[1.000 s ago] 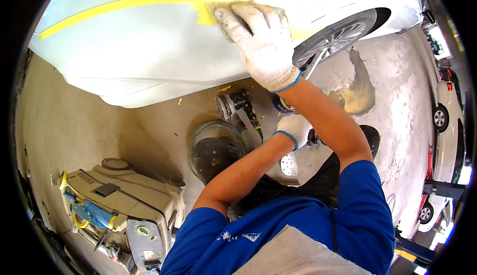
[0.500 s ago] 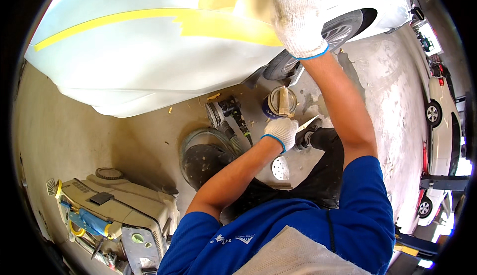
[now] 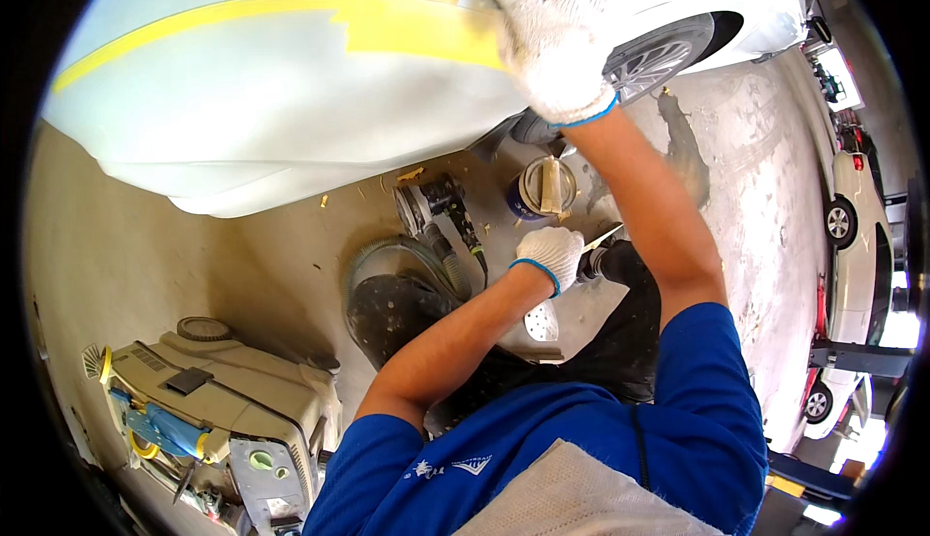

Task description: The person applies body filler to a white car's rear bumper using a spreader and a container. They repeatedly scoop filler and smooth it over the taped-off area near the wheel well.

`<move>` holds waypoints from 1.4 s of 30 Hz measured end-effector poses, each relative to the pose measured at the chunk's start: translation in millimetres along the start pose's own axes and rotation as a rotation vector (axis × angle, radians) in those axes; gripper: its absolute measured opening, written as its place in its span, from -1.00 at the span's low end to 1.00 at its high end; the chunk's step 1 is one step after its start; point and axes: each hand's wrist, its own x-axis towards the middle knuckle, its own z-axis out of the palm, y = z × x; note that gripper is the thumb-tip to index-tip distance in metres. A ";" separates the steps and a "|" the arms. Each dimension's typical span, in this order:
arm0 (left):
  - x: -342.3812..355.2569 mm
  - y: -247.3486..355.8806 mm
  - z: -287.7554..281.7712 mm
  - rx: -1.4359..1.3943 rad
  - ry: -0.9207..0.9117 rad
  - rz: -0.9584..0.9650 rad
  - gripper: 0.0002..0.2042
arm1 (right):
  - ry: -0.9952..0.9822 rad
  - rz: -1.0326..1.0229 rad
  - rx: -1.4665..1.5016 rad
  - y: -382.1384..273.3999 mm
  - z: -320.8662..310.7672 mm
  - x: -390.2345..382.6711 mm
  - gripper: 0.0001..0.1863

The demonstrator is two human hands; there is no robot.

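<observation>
Right glove: right hand (image 3: 560,42) over the white car body panel (image 3: 291,114), thumb spread from fingers; tips run off the top edge, so can't tell whether it pinches anything.
Yellow masking tape (image 3: 417,32): on the panel, directly left of right hand; long axis runs left-right, bending down at far left. Right hand nearer, overlapping its right end.
Left glove: left hand (image 3: 550,248) low, well apart from panel, fingers curled around a pale flat blade (image 3: 605,237), tip pointing right.
Floor: tin (image 3: 520,203) just beyond left hand; orbital sander (image 3: 449,202) left of it.
</observation>
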 end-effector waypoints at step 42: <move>0.5 7.3 -2.4 0.038 -0.023 -0.001 -0.82 | 0.036 0.045 -0.051 26.7 -7.4 -4.5 -0.37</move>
